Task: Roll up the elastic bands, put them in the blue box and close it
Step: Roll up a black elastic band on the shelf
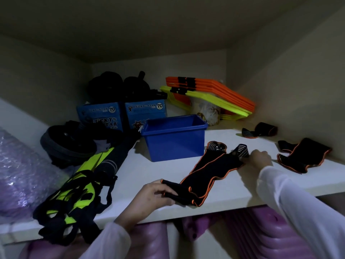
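While both hands grip it, band [205, 176] lies diagonally (near-left to far-right).

White shelf [153, 171] in dim cupboard. Black elastic band w/ orange edging [207, 174] lies flat across it; left hand [149, 195] pinches its near end, right hand [258, 158] grips far end by the striped patch. Open blue box [174, 141] just behind, no lid on. Two more bands at right: one [302, 156] near, one [261, 130] further back (partly rolled, hard to tell)
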Tool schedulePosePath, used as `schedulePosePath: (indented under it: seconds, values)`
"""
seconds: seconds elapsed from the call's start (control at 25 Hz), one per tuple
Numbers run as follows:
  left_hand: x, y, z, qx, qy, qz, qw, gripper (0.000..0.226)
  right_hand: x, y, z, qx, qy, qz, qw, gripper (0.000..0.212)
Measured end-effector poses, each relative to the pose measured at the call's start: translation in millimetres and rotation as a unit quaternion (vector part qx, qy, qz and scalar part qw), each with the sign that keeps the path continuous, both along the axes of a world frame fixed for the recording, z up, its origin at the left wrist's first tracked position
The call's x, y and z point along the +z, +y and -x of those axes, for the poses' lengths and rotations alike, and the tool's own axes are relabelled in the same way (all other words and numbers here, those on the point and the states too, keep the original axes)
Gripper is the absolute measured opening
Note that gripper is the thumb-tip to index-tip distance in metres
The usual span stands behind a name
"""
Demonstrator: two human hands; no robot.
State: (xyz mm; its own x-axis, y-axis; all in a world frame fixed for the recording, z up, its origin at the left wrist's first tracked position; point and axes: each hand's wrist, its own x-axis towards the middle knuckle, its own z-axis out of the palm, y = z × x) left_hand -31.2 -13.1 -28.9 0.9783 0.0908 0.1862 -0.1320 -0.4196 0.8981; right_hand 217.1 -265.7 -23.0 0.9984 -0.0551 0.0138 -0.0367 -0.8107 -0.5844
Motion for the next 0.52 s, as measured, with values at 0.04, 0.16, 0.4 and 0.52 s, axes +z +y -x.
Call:
schedulePosePath:
  seconds: [0.04,0.16,0.4,0.52]
  values:
    - [0,0,0,0.003,0.004,0.001,1.000,0.024,-1,-1,-5,-0.001,0.015,-0.017,1.000,0.061]
    - [-1,1,-1,0.011,0.019,0.002,1.000,0.027,1,2,-13,0.052,0.023,-0.010,0.998,0.046]
    - [2,2,-3,0.018,0.015,-0.001,1.000,0.035,27,5,-28,0.131,0.068,-0.032,0.988,0.012]
    - [2,0,-7,0.013,0.029,0.015,0.999,0.041,47,11,-38,0.163,-0.010,-0.165,0.973,0.017]
